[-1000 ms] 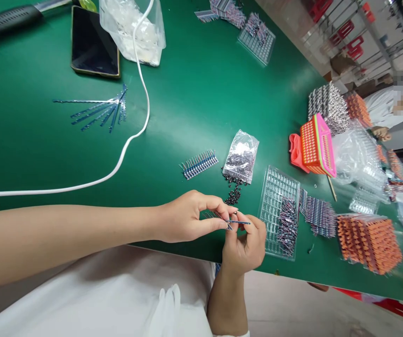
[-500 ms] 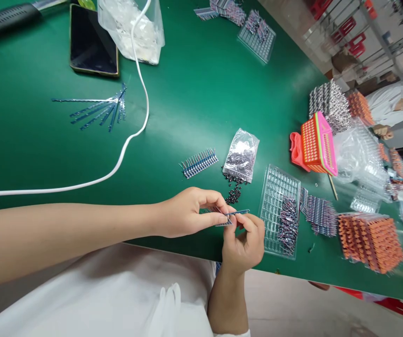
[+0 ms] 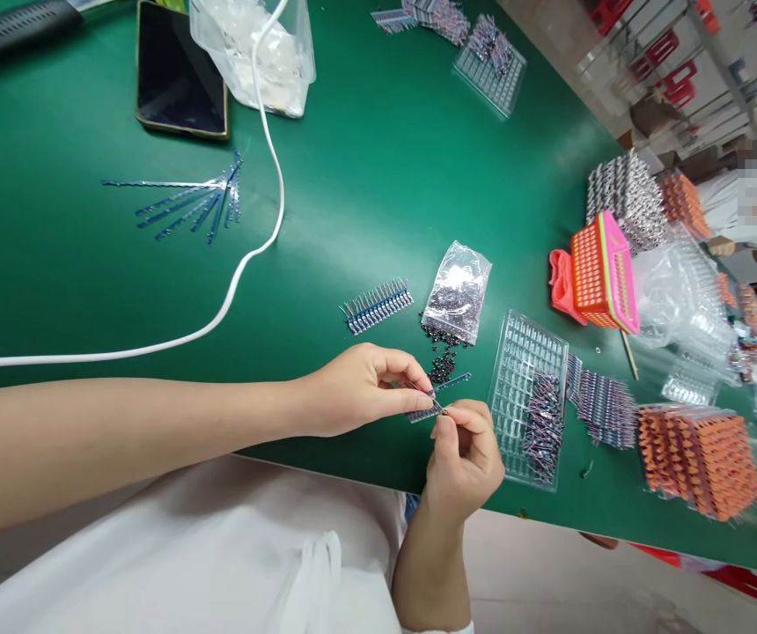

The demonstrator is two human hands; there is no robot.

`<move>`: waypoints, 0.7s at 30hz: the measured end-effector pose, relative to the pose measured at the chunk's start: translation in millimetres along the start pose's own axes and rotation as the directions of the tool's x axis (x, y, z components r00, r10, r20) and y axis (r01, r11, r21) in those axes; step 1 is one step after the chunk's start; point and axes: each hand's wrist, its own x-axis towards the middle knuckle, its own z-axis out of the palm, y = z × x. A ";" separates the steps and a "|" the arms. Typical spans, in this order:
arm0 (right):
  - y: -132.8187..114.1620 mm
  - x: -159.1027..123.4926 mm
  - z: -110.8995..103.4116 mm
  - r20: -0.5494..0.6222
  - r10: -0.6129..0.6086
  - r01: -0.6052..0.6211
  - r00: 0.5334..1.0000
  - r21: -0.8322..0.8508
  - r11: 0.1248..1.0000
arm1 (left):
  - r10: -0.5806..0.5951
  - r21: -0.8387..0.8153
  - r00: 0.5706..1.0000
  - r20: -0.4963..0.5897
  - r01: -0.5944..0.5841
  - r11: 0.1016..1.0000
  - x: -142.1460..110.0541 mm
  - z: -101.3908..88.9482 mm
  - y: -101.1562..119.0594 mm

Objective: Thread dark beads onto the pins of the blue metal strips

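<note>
My left hand (image 3: 358, 392) pinches a short blue strip of taped components (image 3: 441, 394) just above the near edge of the green table (image 3: 378, 176). My right hand (image 3: 464, 453) is closed in a pinch at the strip's near end, thumb and forefinger pressed on a tiny dark piece I cannot make out. Loose dark beads (image 3: 443, 352) lie right behind the hands, spilling from a small clear bag (image 3: 456, 291). A clear plastic grid tray (image 3: 529, 396), partly filled with components, sits just right of my right hand.
Another blue component strip (image 3: 377, 306), a fan of blue strips (image 3: 187, 201), a white cable (image 3: 233, 273), a phone (image 3: 179, 75) and a plastic bag (image 3: 256, 53) lie further back. A pink and orange basket (image 3: 599, 271), orange part stacks (image 3: 699, 458) and more trays are to the right. Another person sits far right.
The blue strip has tilted, its far end swinging up toward the beads. My right hand's pinch has shifted to the strip's near end. The view drifted slightly.
</note>
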 end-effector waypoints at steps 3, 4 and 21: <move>-1.2 0.0 -0.6 0.004 0.008 -0.008 1.000 -0.011 1.000 | 0.004 0.008 1.000 0.001 -0.004 1.000 0.1 -0.1 -0.4; -1.2 0.0 -0.7 0.004 0.006 -0.006 1.000 -0.009 1.000 | 0.004 0.014 1.000 -0.001 -0.004 1.000 0.2 -0.1 -0.3; -1.5 1.0 -0.6 0.012 0.031 -0.032 0.999 0.022 0.999 | 0.026 0.072 1.000 -0.011 -0.026 0.997 0.1 0.0 1.8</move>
